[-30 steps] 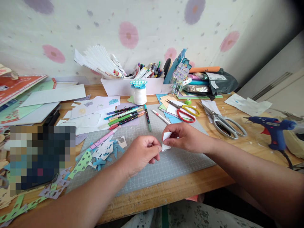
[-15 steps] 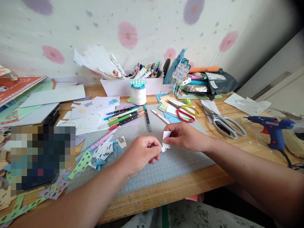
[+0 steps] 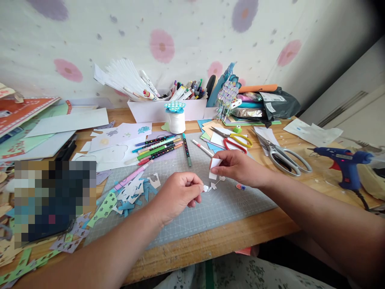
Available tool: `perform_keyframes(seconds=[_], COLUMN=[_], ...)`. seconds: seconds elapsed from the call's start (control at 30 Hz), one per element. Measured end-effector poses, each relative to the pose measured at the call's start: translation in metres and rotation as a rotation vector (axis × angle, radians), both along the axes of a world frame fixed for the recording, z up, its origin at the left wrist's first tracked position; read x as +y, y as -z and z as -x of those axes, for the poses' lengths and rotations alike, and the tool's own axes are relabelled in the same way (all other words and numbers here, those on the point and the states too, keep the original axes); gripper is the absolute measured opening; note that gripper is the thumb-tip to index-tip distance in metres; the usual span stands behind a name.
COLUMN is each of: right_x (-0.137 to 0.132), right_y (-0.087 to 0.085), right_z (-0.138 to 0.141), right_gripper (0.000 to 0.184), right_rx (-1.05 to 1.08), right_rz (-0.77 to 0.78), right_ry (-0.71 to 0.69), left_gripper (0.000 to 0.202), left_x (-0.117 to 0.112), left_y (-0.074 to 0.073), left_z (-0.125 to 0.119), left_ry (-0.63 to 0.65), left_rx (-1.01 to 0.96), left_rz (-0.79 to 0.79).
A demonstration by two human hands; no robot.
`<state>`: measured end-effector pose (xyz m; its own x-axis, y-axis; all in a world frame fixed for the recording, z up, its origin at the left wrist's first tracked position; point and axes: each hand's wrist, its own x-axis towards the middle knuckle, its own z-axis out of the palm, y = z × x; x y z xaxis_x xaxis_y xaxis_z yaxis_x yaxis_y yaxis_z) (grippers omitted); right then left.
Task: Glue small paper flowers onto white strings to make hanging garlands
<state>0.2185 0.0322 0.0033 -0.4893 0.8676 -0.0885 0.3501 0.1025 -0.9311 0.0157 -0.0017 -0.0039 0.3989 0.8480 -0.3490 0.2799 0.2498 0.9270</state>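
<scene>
My left hand (image 3: 185, 188) is closed, thumb and forefinger pinching a small white paper cutout (image 3: 206, 188) at the fingertips. Just right of it, a little white shape (image 3: 213, 186) and a thin pale piece ending in a round tip lie over the grey cutting mat (image 3: 180, 220). In my right hand (image 3: 233, 166), a folded white paper strip (image 3: 214, 168) is held upright between thumb and fingers. Below that hand a small pink and blue piece (image 3: 240, 187) rests on the mat.
Marker pens (image 3: 159, 150) and paper scraps (image 3: 132, 190) lie to the left. Red-and-yellow scissors (image 3: 233, 140), large grey scissors (image 3: 282, 154) and a blue glue gun (image 3: 345, 160) are on the right. Behind the mat stands a white container (image 3: 176, 121) with a blue patterned top.
My right hand has moved slightly up and right with the white paper strip, away from my left hand. The small pieces between and below the hands now show. The left hand stays nearly still.
</scene>
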Motion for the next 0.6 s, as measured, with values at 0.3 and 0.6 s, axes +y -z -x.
perform_keyframes(seconds=[0.3, 0.6], right_x=[0.000, -0.013], right_y=[-0.004, -0.010], right_z=[0.005, 0.015], right_gripper=[0.017, 0.013], right_rx=[0.044, 0.077], right_rz=[0.026, 0.007], right_ry=[0.032, -0.039], left_gripper=[0.011, 0.012], left_x=[0.000, 0.000], left_y=[-0.001, 0.001], left_z=[0.004, 0.002], left_ry=[-0.035, -0.056], left_rx=[0.019, -0.008], left_rz=[-0.046, -0.030])
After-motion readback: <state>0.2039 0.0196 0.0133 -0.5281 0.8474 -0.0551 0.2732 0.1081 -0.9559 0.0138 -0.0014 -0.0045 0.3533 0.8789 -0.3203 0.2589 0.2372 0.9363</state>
